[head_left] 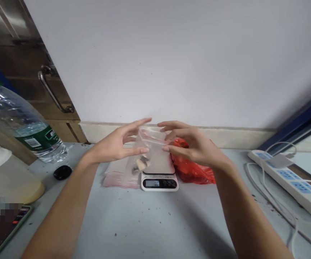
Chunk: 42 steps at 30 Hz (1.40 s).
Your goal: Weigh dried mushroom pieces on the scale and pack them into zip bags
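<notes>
My left hand [116, 144] and my right hand [195, 145] hold a small clear zip bag [151, 151] between them, pinching its top edge just above a white kitchen scale [159, 180]. A few pale beige pieces [140, 163] lie in the bag's bottom. Both hands have their upper fingers stretched out while thumb and lower fingers press the bag. The scale's display [152, 183] is lit. A red plastic bag [193, 167] lies right of the scale, behind my right hand. A stack of clear zip bags [117, 176] lies left of the scale.
A clear water bottle [23, 122] lies tilted at the left, a black cap [62, 172] below it. A white power strip [292, 183] with cables lies at the right. A phone [15, 223] and a pale board [15, 183] sit at the lower left. A white wall stands behind.
</notes>
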Tool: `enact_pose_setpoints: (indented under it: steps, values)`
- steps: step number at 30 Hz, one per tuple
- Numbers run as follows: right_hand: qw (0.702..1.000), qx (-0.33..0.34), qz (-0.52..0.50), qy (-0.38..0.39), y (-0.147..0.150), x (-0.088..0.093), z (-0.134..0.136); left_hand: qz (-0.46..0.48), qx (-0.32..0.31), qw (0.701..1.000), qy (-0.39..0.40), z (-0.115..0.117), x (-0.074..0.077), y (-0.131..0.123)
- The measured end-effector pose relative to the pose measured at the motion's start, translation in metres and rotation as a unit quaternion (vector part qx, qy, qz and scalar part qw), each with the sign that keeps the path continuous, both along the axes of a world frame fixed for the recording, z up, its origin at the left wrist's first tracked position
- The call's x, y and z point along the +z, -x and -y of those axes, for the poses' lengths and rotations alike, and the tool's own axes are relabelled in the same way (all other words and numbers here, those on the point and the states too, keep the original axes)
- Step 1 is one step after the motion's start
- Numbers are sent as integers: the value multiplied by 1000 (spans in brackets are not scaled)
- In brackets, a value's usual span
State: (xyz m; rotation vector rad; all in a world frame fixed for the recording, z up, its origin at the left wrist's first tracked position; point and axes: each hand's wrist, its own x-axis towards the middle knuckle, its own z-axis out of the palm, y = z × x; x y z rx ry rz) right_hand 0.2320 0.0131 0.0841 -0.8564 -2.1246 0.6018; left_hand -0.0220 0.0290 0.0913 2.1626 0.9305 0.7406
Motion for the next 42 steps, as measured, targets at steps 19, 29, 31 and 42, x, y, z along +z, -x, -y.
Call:
enact_pose_setpoints:
  steps: [19,29,31,42]
  values:
    - [995,-79,-52,19,1,10,5,45,111,992,-48,7,8,-15]
    - [996,-83,29,-20,2,13,12,-22,89,979,-183,19,2,-40]
    - [997,-67,34,-15,4,14,13,-27,80,977,-198,21,1,-43]
    - [993,-40,96,-48,9,8,9,-9,56,968,-243,16,-6,-45]
